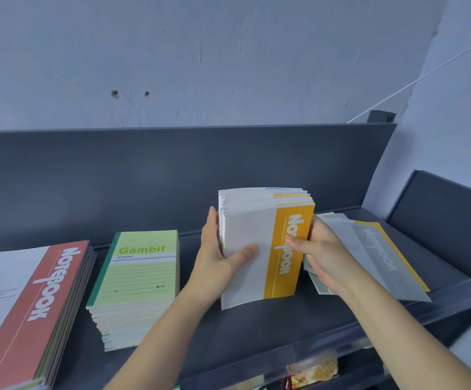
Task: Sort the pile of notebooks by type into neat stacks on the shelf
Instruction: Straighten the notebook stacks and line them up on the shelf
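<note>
Mid-frame, my left hand [219, 258] and right hand [322, 249] clasp an upright yellow notebook bundle [247, 225], partly hiding the grey pile [376, 249].

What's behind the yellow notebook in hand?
More notebooks stand behind the yellow notebook, all gripped upright by left hand and right hand. Only top edges show, some yellow, one blue; covers hidden.

Red stack [26, 313]: cut off by left and bottom edges. Left hand [217, 260] and right hand [321, 254]: fingers mostly hidden behind bundle [256, 249]. Grey pile [383, 254]: blurred, lower covers hidden. Packets [313, 367] under shelf [256, 333]: blurred, unidentifiable.
</note>
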{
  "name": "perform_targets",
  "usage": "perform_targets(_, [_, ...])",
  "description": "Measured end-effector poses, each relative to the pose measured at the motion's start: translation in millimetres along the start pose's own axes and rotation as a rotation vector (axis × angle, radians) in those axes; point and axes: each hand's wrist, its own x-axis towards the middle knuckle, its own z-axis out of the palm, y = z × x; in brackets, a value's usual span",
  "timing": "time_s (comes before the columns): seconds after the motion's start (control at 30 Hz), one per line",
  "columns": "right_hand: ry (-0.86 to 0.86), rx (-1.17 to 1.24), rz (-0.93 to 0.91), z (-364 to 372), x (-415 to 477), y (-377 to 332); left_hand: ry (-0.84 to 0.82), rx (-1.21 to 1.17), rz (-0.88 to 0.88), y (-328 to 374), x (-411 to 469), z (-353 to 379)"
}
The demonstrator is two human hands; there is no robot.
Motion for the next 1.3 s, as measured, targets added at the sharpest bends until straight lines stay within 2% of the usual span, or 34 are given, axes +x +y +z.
perform_targets(0.2, [0.013,-0.024,-0.009,9,-4,4,0.05,-0.024,0.044,6,-6,10])
perform_targets(0.33, [0.03,-0.034,-0.033,9,-6,0,0.101,0.078,0.09,7,-3,9])
perform_targets(0.4, [0.094,-0.1,-0.114,10,-10,-10,0.103,0.131,0.115,7,-1,9])
perform_targets(0.43, [0.123,-0.21,-0.195,11,-13,-19,0.103,0.155,0.127,6,0,9])
perform_targets(0.5, [0.135,-0.663,-0.423,15,-16,-42,0.108,0.168,0.132,6,0,10])
perform_targets(0.57, [0.066,-1.119,-0.656,25,-16,-65,0.108,0.163,0.153,5,1,10])
perform_targets(0.6, [-0.012,-1.245,-0.707,32,-15,-75,0.112,0.172,0.166,4,2,10])
perform_targets(0.67, [-0.189,-1.369,-0.683,49,-13,-87,0.127,0.182,0.178,5,3,11])
perform_targets(0.77, [-0.4,-1.489,-0.507,64,-11,-88,0.142,0.19,0.219,6,8,11])
perform_targets(0.83, [-0.447,-1.468,-0.446,64,-11,-91,0.136,0.211,0.246,8,10,11])
perform_targets(0.93, [-0.422,-1.363,-0.452,56,-11,-94,0.119,0.175,0.232,6,13,11])
perform_targets(1.07, [-0.412,-1.408,-0.483,46,-10,-86,0.103,0.135,0.224,1,10,10])
perform_targets(1.13, [-0.313,-1.231,-0.442,33,-6,-90,0.103,0.097,0.164,-2,7,9])
perform_targets(1.2, [-0.13,-1.043,-0.383,11,0,-89,0.11,0.09,0.099,-5,6,9])
perform_targets(1.27, [-0.038,-0.722,-0.232,-7,2,-79,0.114,0.107,0.056,-7,4,9])
perform_targets(1.3, [-0.07,-0.483,-0.169,-12,1,-70,0.117,0.109,0.041,-9,4,10])
